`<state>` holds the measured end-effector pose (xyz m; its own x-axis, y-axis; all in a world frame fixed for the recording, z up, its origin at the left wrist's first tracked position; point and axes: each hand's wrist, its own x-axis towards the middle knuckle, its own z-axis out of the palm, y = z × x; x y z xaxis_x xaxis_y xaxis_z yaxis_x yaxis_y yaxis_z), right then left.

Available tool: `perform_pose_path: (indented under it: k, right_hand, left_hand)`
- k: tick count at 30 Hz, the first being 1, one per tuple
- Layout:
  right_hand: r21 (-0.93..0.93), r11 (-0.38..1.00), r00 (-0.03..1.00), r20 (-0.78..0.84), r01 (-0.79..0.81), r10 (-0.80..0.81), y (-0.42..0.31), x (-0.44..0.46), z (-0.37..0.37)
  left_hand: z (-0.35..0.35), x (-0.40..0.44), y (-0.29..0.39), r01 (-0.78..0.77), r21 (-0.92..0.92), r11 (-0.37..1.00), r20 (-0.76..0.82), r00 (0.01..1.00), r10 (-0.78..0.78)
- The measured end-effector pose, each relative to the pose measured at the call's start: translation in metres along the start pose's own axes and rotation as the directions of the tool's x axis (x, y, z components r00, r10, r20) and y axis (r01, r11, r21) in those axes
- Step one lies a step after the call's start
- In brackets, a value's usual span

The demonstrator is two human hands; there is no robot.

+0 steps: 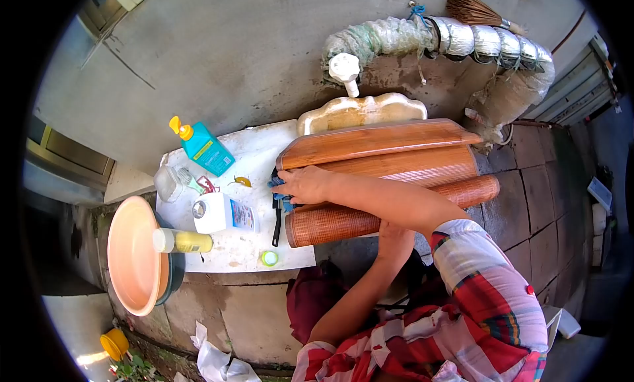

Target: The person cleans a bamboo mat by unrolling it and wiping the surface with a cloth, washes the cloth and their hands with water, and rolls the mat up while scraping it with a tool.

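Observation:
A brown slatted mat (pixel 403 169), which looks like bamboo, lies over the sink with its near edge rolled up. Across its left end reaches my right hand (pixel 305 185), closed on a crumpled blue cloth (pixel 282 198) pressed to the mat's edge. My left hand (pixel 395 238) is at the near side of the rolled part and grips it from below; its fingertips are hidden under the roll. Just left of the mat, a black-handled tool (pixel 277 227) lies on the white board (pixel 290 258), its upper end near the cloth.
On the board stand a teal pump bottle (pixel 210 151), a white jug (pixel 212 211) and a clear container (pixel 168 182). A yellow bottle (pixel 188 241) overlaps the peach basin (pixel 125 263). Behind the mat are the sink's back (pixel 363 114), a white tap knob (pixel 344 68) and a wrapped pipe (pixel 456 35).

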<state>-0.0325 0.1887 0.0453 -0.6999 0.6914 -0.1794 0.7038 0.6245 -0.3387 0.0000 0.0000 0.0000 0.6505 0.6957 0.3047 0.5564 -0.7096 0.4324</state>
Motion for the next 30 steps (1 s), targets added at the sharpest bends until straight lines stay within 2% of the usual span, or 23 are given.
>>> perform_pose_path:
  k: [2, 3, 5, 6, 9, 10, 11, 12, 13, 15, 17, 18, 19, 20, 21, 23, 25, 26, 27, 28, 29, 30]
  right_hand:
    - [-0.001, 1.0, 0.997, -0.076, 0.018, -0.018, -0.001, -0.01, 0.001]
    - [-0.019, 1.0, 0.999, -0.043, -0.005, 0.004, 0.017, -0.035, 0.0]
    - [-0.013, 0.994, 0.991, -0.087, -0.104, 0.103, 0.034, -0.06, 0.0]
    - [-0.029, 0.985, 0.98, -0.113, -0.168, 0.164, 0.045, -0.08, -0.001]
    - [-0.132, 0.922, 0.928, -0.135, -0.365, 0.348, 0.091, -0.171, 0.004]
    - [-0.176, 0.901, 0.906, -0.237, -0.396, 0.352, 0.112, -0.205, 0.016]
    - [-0.17, 0.852, 0.861, -0.22, -0.496, 0.457, 0.127, -0.237, 0.021]
    - [-0.17, 0.829, 0.827, -0.31, -0.533, 0.468, 0.147, -0.274, 0.032]
    - [-0.166, 0.805, 0.784, -0.402, -0.57, 0.472, 0.164, -0.303, 0.037]
    - [-0.101, 0.509, 0.518, -0.235, -0.855, 0.823, 0.156, -0.34, 0.014]
    - [-0.202, 0.307, 0.332, -0.103, -0.93, 0.938, 0.159, -0.358, 0.0]
    - [-0.038, 0.346, 0.345, -0.228, -0.938, 0.911, 0.15, -0.369, 0.0]
    - [-0.037, 0.347, 0.345, -0.235, -0.937, 0.909, 0.133, -0.371, -0.005]
    - [0.04, 0.511, 0.457, -0.392, -0.858, 0.798, 0.114, -0.371, -0.009]
    - [0.087, 0.664, 0.524, -0.541, -0.743, 0.658, 0.095, -0.37, -0.011]
    - [0.002, 0.759, 0.669, -0.471, -0.651, 0.575, 0.063, -0.356, -0.007]
    - [-0.278, 0.757, 0.751, -0.532, -0.591, 0.392, 0.035, -0.336, -0.005]
    - [-0.274, 0.757, 0.748, -0.536, -0.593, 0.391, 0.035, -0.328, -0.004]
    - [-0.382, 0.694, 0.777, -0.463, -0.61, 0.428, 0.036, -0.322, -0.004]
    - [-0.488, 0.624, 0.792, -0.393, -0.61, 0.467, 0.04, -0.316, -0.005]
    - [-0.486, 0.625, 0.791, -0.402, -0.611, 0.461, 0.045, -0.311, -0.007]
    - [-0.521, 0.597, 0.79, -0.346, -0.61, 0.505, 0.051, -0.308, -0.008]
  left_hand:
    - [-0.008, -0.003, -0.008, 0.053, -0.253, 0.966, 0.024, 0.999, -0.049]
    - [-0.003, 0.01, 0.003, 0.044, -0.293, 0.955, 0.008, 0.999, -0.044]
    - [-0.014, 0.014, 0.0, -0.111, -0.091, 0.99, -0.096, 0.99, 0.102]
    - [-0.022, 0.018, 0.004, -0.098, 0.054, 0.994, -0.06, 0.993, 0.102]
    - [-0.027, 0.019, 0.004, -0.046, -0.049, 0.998, -0.123, 0.992, 0.039]
    - [-0.028, 0.021, 0.004, -0.057, -0.025, 0.998, -0.129, 0.99, 0.053]
    - [-0.028, 0.022, 0.003, -0.068, -0.028, 0.997, -0.135, 0.989, 0.064]
    - [-0.025, 0.022, 0.003, -0.059, -0.013, 0.998, -0.166, 0.984, 0.056]
    - [-0.023, 0.024, 0.002, -0.052, 0.005, 0.999, -0.199, 0.979, 0.052]
    - [-0.023, 0.029, 0.002, -0.001, 0.03, 1.0, -0.189, 0.982, 0.006]
    - [-0.03, 0.039, -0.004, 0.037, 0.087, 0.996, -0.257, 0.966, -0.013]
    - [-0.034, 0.045, -0.009, 0.071, 0.099, 0.992, -0.248, 0.968, -0.045]
    - [-0.036, 0.05, -0.016, 0.085, 0.091, 0.992, -0.278, 0.959, -0.057]
    - [-0.032, 0.056, -0.022, 0.112, 0.116, 0.987, -0.283, 0.956, -0.076]
    - [-0.027, 0.06, -0.026, 0.139, 0.14, 0.98, -0.282, 0.955, -0.095]
    - [-0.026, 0.079, -0.032, 0.129, 0.111, 0.985, -0.321, 0.943, -0.087]
    - [-0.029, 0.089, -0.038, 0.126, 0.054, 0.99, -0.291, 0.951, -0.105]
    - [-0.033, 0.088, -0.042, 0.087, 0.046, 0.995, -0.184, 0.98, -0.077]
    - [-0.038, 0.084, -0.041, 0.084, 0.052, 0.995, -0.184, 0.98, -0.074]
    - [-0.045, 0.077, -0.04, -0.027, 0.109, 0.994, -0.158, 0.986, 0.044]
    - [-0.05, 0.07, -0.039, -0.137, 0.163, 0.977, -0.125, 0.98, 0.158]
    - [-0.047, 0.067, -0.041, -0.135, 0.226, 0.965, -0.109, 0.981, 0.162]
